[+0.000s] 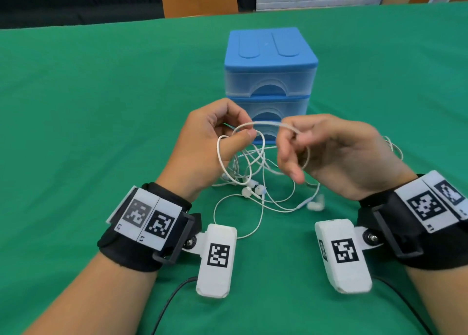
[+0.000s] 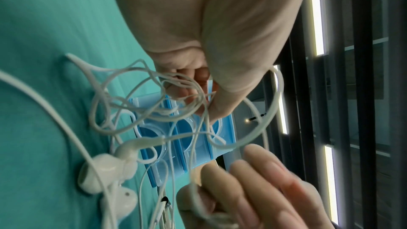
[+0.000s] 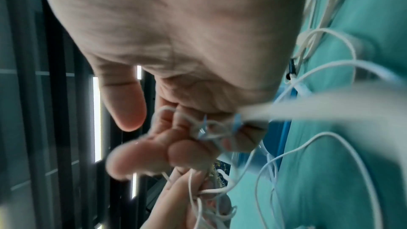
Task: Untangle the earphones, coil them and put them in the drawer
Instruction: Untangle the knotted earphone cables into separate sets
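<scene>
A green cloth covered the bench point(image 1: 76, 132), and beyond its far edge stood a white brick wall and brown panels. Two hands worked over one tangle of white earphones point(image 1: 255, 172): the left hand point(image 1: 202, 142) pinched a loop of cord between thumb and curled fingers point(image 1: 249, 133), while the right hand point(image 1: 336, 157) had cord looped round its curled fingers, the earbuds lying on the cloth just below. Behind stood one blue drawer unit point(image 1: 271, 63) with two translucent drawers visible, both closed.
</scene>
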`<move>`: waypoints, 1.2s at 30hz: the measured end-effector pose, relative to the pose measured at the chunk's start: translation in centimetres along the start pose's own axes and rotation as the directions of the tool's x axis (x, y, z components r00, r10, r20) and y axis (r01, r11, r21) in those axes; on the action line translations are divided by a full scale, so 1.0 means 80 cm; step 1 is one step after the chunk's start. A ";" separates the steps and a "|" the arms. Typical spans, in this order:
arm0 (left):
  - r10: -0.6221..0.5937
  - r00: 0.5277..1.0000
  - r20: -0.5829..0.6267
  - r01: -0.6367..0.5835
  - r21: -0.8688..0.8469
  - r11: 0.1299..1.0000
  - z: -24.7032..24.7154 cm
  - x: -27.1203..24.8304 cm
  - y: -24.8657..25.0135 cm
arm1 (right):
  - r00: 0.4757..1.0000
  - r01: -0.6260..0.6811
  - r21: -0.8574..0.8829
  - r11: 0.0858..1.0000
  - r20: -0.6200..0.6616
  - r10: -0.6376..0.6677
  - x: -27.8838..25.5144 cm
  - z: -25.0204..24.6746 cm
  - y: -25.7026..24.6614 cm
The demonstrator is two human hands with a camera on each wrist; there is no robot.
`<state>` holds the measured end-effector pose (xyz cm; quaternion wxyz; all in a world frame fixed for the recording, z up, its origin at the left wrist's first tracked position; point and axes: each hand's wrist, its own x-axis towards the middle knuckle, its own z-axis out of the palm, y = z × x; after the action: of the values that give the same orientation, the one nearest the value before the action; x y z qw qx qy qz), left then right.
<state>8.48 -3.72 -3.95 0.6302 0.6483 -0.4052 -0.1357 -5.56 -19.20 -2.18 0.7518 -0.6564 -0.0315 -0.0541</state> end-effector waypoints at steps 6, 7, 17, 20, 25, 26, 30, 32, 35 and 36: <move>0.027 0.999 0.032 -0.026 -0.035 0.999 0.003 -0.003 0.005 | 0.956 -0.110 -0.207 0.972 -0.288 0.047 0.011 0.005 0.011; 0.026 0.999 0.036 -0.024 -0.034 0.999 0.004 -0.003 0.005 | 0.953 -0.126 -0.255 0.959 -0.301 0.045 0.011 0.004 0.012; -0.035 0.998 0.060 0.034 0.010 0.999 0.008 -0.003 0.000 | 0.833 0.003 -0.362 0.932 -0.514 -0.202 0.014 -0.002 0.015; -0.061 0.998 0.033 0.060 0.015 0.998 0.006 0.000 -0.003 | 0.757 0.092 -0.340 0.936 -0.587 -0.287 0.014 -0.010 0.012; -0.071 0.997 0.023 0.070 0.018 0.997 0.006 0.000 -0.002 | 0.707 0.272 -0.163 0.948 -0.635 -0.312 0.014 -0.008 0.007; -0.079 0.997 0.020 0.078 0.025 0.997 0.007 -0.001 -0.002 | 0.703 0.278 -0.159 0.947 -0.639 -0.313 0.014 -0.008 0.007; -0.107 0.993 0.046 0.107 0.012 0.994 0.007 -0.001 0.003 | 0.676 0.247 -0.259 0.934 -0.645 -0.357 0.014 -0.012 0.008; -0.134 0.987 0.094 0.136 -0.016 0.991 0.007 -0.002 0.007 | 0.670 0.221 -0.288 0.932 -0.650 -0.360 0.013 -0.014 0.009; -0.171 0.977 0.131 0.176 -0.026 0.984 0.009 -0.003 0.009 | 0.728 0.138 -0.339 0.931 -0.603 -0.327 0.013 -0.014 0.012; -0.176 0.976 0.125 0.180 -0.024 0.983 0.010 -0.002 0.009 | 0.753 0.117 -0.342 0.932 -0.582 -0.308 0.013 -0.013 0.014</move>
<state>7.59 -4.05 -3.49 0.6006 0.6614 -0.3810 -0.2382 -4.40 -20.12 -3.30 0.6055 -0.6936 0.1530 -0.3591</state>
